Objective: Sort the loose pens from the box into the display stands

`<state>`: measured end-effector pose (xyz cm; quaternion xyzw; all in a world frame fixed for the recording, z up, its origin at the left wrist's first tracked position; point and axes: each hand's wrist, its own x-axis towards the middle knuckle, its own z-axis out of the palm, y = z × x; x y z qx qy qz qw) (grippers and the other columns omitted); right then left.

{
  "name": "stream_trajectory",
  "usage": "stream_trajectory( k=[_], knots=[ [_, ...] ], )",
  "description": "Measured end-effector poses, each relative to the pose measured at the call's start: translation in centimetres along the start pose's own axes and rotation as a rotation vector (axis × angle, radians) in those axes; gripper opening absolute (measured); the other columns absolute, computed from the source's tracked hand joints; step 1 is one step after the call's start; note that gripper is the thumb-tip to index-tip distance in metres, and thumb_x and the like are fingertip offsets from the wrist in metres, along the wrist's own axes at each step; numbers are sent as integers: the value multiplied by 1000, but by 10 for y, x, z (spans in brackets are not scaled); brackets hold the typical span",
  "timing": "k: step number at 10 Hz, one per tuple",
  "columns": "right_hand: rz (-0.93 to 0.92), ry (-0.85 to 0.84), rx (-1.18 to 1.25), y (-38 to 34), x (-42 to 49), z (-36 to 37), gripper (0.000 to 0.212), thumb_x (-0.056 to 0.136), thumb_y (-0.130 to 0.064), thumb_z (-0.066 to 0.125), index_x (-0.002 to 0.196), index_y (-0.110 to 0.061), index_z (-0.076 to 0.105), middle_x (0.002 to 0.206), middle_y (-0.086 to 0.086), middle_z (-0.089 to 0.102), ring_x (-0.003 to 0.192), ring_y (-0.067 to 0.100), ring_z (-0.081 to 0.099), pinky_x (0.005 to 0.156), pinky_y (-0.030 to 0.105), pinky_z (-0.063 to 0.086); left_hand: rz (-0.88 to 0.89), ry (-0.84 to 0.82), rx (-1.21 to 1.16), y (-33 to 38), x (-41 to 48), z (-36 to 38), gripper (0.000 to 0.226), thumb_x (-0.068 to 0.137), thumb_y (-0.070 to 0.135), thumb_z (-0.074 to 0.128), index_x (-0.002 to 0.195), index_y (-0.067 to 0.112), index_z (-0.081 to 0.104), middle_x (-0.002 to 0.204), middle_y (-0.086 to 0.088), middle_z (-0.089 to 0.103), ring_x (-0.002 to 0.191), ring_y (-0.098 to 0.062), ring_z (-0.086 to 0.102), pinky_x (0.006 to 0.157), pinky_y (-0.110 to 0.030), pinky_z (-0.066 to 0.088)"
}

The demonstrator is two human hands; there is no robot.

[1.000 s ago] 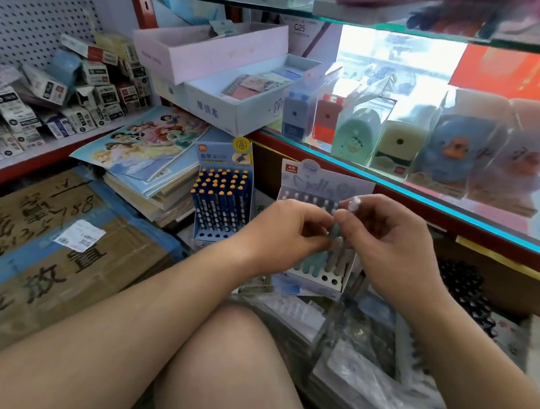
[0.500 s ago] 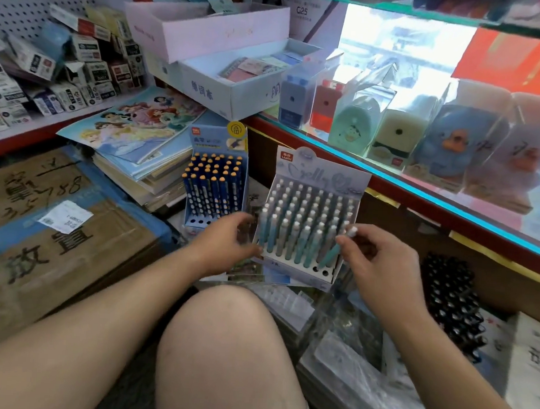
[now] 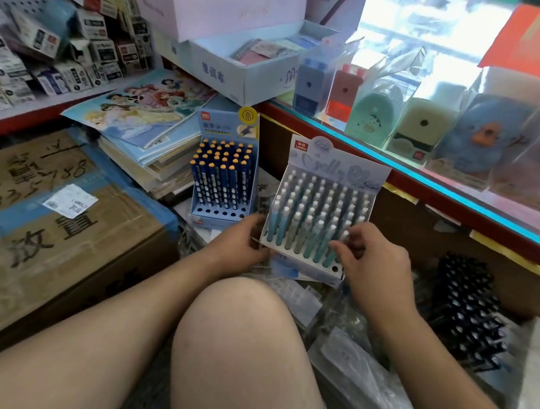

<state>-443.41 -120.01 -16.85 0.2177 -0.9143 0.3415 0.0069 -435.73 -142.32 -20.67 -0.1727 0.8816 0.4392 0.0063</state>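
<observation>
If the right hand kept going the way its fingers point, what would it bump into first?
Most likely the pale teal pens in the front rows of the white display stand. The right hand points up and left at them and looks almost in contact, though depth is hard to judge from this one view.

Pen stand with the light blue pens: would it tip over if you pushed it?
Likely tippy: the pen stand looks like thin card with a tall back, and the left hand holds its side. The pens stand upright in holes, so a shove would probably rattle or spill them. Lifted, it may bend a little.
</observation>
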Motion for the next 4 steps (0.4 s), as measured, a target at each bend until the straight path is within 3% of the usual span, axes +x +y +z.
stream_trajectory(
  k=[1, 3, 4],
  knots=[
    [-3, 11, -125, -3, 2, 5, 19, 93, -39, 69, 99, -25, 59, 85, -10, 64, 75, 7, 63, 69, 34, 60, -6, -23, -26, -3, 1, 0, 69, 89, 27, 77, 148, 21, 42, 132, 5, 61, 112, -13, 63, 97, -30, 53],
    [44, -29, -369, -12, 1, 0, 31, 91, -61, 62, 99, -31, 56, 86, -13, 65, 73, 9, 63, 63, 35, 59, -53, -44, -4, -4, -1, -7, 71, 87, 27, 79, 148, 22, 44, 139, -1, 61, 118, -16, 63, 104, -39, 52],
    [50, -13, -366, -16, -4, -11, 36, 88, -66, 61, 101, -34, 50, 88, -15, 61, 77, 9, 63, 65, 37, 59, -55, 44, 134, 0, -10, -24, 66, 90, 28, 74, 148, 23, 44, 136, -3, 60, 113, -17, 62, 97, -35, 53]
  ],
)
